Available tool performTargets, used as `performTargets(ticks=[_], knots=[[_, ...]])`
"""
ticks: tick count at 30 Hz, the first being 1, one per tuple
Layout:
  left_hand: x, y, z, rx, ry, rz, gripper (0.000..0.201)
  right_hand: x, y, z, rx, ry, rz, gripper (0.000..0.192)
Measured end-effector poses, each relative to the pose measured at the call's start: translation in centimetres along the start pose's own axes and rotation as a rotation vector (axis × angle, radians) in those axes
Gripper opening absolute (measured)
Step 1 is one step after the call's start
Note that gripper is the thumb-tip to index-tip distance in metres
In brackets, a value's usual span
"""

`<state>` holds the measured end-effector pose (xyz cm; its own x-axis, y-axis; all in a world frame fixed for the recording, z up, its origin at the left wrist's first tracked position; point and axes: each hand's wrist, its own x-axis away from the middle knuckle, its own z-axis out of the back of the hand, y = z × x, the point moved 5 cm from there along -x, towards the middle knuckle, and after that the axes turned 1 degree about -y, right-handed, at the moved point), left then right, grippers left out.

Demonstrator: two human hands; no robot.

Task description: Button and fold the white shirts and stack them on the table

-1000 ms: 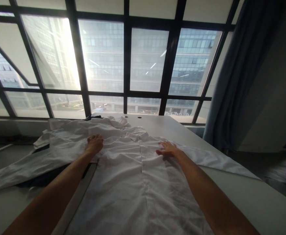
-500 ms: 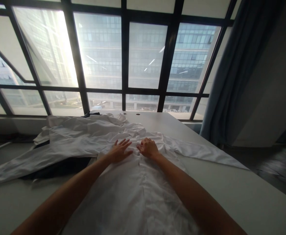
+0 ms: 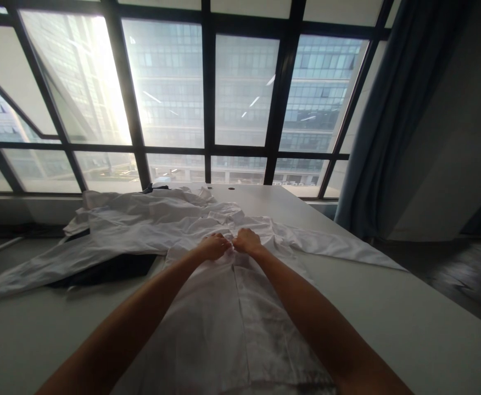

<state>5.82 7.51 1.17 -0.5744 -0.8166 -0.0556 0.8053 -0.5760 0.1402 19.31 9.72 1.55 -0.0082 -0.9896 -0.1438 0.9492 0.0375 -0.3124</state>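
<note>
A long white coat (image 3: 207, 323) lies front up on the table, its collar end away from me and its front opening running down the middle. One sleeve (image 3: 339, 249) stretches out to the right. At the upper part of the opening my left hand (image 3: 216, 245) is closed, fingers pinching the cloth at the edge. Right beside it, almost touching, my right hand (image 3: 246, 241) is closed on the other edge. Whatever small part lies between the fingertips is hidden.
More crumpled white clothing (image 3: 129, 225) lies to the left, with a dark cloth (image 3: 108, 270) under it. The white table (image 3: 389, 312) reaches toward black-framed windows (image 3: 207, 82). A blue-grey curtain (image 3: 372, 164) hangs at the right.
My left hand has moved right, from spread fingers on the cloth to a pinch at the opening. My right hand stays there, slightly shifted. The coat's lower front has shifted a little.
</note>
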Motion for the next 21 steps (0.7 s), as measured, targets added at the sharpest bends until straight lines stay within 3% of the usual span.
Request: performTargets(ticks=[2, 4, 7, 11, 14, 21], knots=[[-0.8, 0.3, 0.2, 0.003, 0.125, 0.072, 0.034, -0.1, 0.6, 0.1, -0.083, 0.026, -0.016, 0.022], [-1.7, 0.3, -0.1, 0.05, 0.175, 0.172, 0.028, -0.1, 1.3, -0.1, -0.208, 0.05, 0.001, 0.022], [-3.0, 0.0, -0.6, 0.164, 0.193, 0.271, 0.019, 0.1, 2.2, -0.5, -0.412, 0.127, 0.046, 0.022], [-4.2, -0.7, -1.4, 0.492, 0.175, 0.388, 0.009, 0.3, 3.0, -1.2, -0.55, 0.196, 0.098, 0.02], [-4.4, -1.2, -2.0, 0.688, 0.141, 0.404, 0.017, 0.3, 2.9, -1.3, -0.564, 0.217, 0.147, 0.018], [-3.4, -2.1, -3.0, 0.922, 0.163, 0.365, 0.029, 0.8, 2.4, -1.3, -0.535, 0.235, 0.25, 0.017]])
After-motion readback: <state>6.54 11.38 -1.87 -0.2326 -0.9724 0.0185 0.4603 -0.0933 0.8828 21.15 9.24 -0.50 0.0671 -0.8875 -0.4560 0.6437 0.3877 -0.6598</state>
